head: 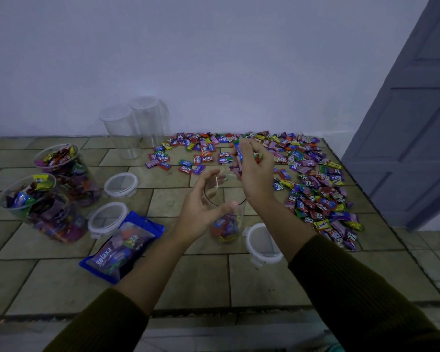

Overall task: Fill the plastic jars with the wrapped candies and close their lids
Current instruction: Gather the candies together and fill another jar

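- Head view: a lid (263, 243) lies on the bench (188, 280), just nearside of the right grip's (253, 171) wrist. A dropping forearm could knock it.
- The left grip (203, 207) clasps the rim of the barely filled plastic jar (240, 219). So light, it may tip.
- The right grip, above the mouth's far edge, is clenched on a handful of candies (239, 153). Released off-centre, some would miss.

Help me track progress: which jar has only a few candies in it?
The jar the left hand holds, in the middle: candies cover just its bottom. The two left jars are full, the two back jars empty.
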